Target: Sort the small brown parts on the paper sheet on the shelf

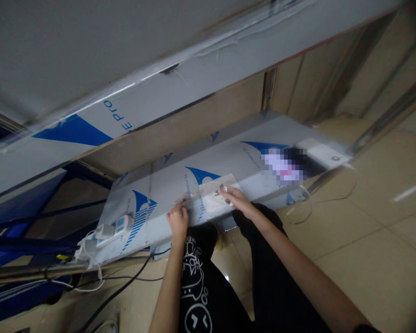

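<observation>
Blue frame, far left: stood beside the desk's end, in several bars (7, 249).
Desk: counted as one, low, film-covered, printed with several blue marks (225, 162).
Power strip: counted as one, white, lying on the left part of the desk (123, 225); carried at least one white plug block (105, 231).
Cables, left: hung in one white loop off the desk's end (99, 271); ran in one thick black line lower down (134, 274).
Left hand (178, 217): one, just above the desk's near edge; held its grip closed, with fingers bent in, on the left end of the clear bag (204, 190); too blurred to tell each fingertip.
Clear bag: one, thin plastic, stretched between both hands over the middle of the desk.
Contents: seen through the plastic at the right end, several small brownish pieces (220, 193); too blurred to count exactly.
Pale sheet: one, flat on the desk, under the bag (230, 179).
Right hand (233, 195): one; held its grip pinched nearly shut on the bag's right end, right beside the small pieces.
Black trousers: seen below the hands, two legs, with white line drawings on the left one (194, 277).
Tablet: one, white-framed, flat near the desk's right end, with screen pixelated (327, 152).
White cord: trailed over the near edge below the tablet (311, 206).
</observation>
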The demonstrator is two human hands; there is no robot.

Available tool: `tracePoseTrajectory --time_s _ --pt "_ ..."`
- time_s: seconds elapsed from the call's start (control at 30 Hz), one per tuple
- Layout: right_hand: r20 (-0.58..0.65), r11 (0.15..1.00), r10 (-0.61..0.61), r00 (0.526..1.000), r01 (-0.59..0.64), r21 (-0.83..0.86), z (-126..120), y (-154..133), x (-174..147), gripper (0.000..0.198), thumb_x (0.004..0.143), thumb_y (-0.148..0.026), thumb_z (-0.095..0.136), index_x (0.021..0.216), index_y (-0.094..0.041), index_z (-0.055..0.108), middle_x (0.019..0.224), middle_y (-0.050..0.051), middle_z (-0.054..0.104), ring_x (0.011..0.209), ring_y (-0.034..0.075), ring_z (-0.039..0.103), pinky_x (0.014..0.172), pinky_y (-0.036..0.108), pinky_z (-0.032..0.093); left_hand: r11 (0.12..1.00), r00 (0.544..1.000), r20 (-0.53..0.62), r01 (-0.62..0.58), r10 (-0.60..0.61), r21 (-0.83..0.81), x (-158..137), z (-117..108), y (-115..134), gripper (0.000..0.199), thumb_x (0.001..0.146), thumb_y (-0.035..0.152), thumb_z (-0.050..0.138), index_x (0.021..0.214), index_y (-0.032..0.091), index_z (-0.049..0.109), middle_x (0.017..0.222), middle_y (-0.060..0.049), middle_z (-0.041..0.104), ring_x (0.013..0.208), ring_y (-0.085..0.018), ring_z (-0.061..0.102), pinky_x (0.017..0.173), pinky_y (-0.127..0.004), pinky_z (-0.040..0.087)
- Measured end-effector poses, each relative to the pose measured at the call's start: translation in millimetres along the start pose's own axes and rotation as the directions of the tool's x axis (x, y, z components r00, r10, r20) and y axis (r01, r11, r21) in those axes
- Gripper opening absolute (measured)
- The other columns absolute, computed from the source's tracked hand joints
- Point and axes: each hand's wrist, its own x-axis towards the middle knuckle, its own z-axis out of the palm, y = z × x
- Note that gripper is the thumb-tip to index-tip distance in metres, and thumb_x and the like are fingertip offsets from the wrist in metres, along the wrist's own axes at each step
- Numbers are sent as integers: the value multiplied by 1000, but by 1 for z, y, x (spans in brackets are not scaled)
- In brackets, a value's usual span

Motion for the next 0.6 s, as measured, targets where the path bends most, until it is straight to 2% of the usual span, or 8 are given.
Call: tracePoseTrajectory --time_s 0.1,0.17,0.27,0.37,0.5,0.6 --pt "-16 1000 11 1000 -11 11 -1 -1 0 32 68 -44 57 89 -19 59 70 0 57 58 10 51 42 16 30 998 994 -109 25 -30 -52 -2 -6 -5 32 81 19 37 103 16 60 99 -9 65 93 -22 57 85 -38 35" --pt "-30 999 10 1000 -9 32 -1 -2 -1 32 67 -44 58 87 -19 59 71 0 58 58 11 51 43 17 31 1000 992 -123 -4 0 -31 -5 -9 -7 32 81 19 37 105 17 59 103 -9 63 95 -22 55 87 -39 33" --pt "-31 998 7 999 -5 59 -1 -5 -4 31 66 -44 59 84 -18 59 72 0 58 59 11 51 45 18 33 996 996 11 -83 83 40 -11 -11 -9 32 80 18 40 106 21 59 111 -7 60 99 -22 52 85 -39 34" --pt "-20 997 13 1000 -12 71 1 -9 -7 31 65 -44 59 81 -18 59 70 0 58 58 10 50 47 18 34 987 982 138 -138 127 77 -15 -12 -8 29 79 25 45 104 24 60 115 -5 58 101 -23 49 83 -38 36" --pt "-4 997 18 1000 -17 77 4 -10 -7 29 65 -42 60 82 -18 59 71 -1 58 59 10 52 46 18 33 983 978 162 -146 128 107 -14 -14 -5 36 76 40 51 109 25 57 117 -6 55 103 -24 48 83 -38 37" --pt "-2 998 17 1000 -17 68 7 -8 -5 29 66 -41 59 84 -18 59 69 -1 57 58 10 53 43 17 31 982 979 163 -146 127 116 -12 -15 -5 37 76 38 50 110 25 57 115 -7 56 100 -24 50 82 -38 38"
